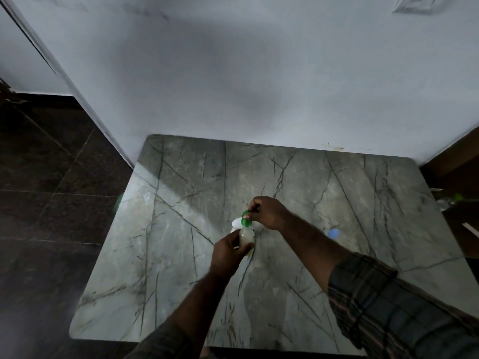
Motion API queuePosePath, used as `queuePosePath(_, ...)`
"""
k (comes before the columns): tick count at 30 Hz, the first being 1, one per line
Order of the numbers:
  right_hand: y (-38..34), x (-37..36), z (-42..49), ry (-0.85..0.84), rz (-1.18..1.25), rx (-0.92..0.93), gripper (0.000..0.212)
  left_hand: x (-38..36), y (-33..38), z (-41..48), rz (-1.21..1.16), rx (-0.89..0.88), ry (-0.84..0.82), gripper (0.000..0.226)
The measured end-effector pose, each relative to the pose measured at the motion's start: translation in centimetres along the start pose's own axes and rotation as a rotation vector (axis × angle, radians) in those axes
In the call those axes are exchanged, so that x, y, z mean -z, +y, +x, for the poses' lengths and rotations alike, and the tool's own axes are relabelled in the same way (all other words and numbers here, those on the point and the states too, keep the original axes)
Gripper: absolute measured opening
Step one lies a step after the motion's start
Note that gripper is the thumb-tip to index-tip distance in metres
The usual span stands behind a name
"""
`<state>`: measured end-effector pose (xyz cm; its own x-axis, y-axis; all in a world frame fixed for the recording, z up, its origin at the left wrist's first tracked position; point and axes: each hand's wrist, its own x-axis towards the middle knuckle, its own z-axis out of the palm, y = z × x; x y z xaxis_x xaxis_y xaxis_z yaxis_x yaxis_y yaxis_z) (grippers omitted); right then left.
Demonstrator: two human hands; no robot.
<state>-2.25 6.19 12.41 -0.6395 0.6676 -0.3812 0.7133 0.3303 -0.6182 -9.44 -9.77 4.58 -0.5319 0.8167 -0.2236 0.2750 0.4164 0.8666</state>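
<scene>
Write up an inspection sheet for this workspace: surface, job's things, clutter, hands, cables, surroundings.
Surface: grey veined marble-look table, set against the wall.
Job's things: small clear bottle; green cap at its mouth, seated or off cannot be told.
Clutter: white object behind the bottle; small blue object on the table; both too blurred to name.
Hands: left hand grips the bottle; right hand pinches the cap.
Cables: nothing seen.
Surroundings: white wall; dark tiled floor.
</scene>
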Motion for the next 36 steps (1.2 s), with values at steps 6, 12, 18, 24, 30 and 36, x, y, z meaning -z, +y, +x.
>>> queuePosePath(6, -0.1, 0.2, 0.4, -0.032, -0.030, 0.025, 0.026, -0.2, -0.3, -0.7, -0.039, 0.026, 0.016, 0.046)
queuePosePath(12, 0.2, 0.0, 0.5, -0.038, -0.041, 0.037, 0.026, -0.2, -0.5, -0.5, -0.026, 0.023, 0.025, 0.047)
queuePosePath(18, 0.6, -0.7, 0.2, -0.015, -0.016, 0.038, 0.026, -0.5, -1.0, -0.2, -0.007, 0.034, 0.003, 0.048)
queuePosePath(24, 0.5, -0.2, 0.1, -0.015, -0.017, 0.045, 0.026, -0.3, -1.2, -0.4, 0.045, 0.048, 0.001, 0.053)
queuePosePath(30, 0.4, -0.3, 0.3, -0.017, -0.027, 0.052, 0.024, -0.4, -1.3, -0.4, 0.029, 0.054, 0.003, 0.052)
queuePosePath(36, 0.4, -0.7, 0.1, -0.021, -0.068, 0.060, 0.025, -0.5, -1.4, -0.2, -0.015, 0.035, 0.005, 0.047)
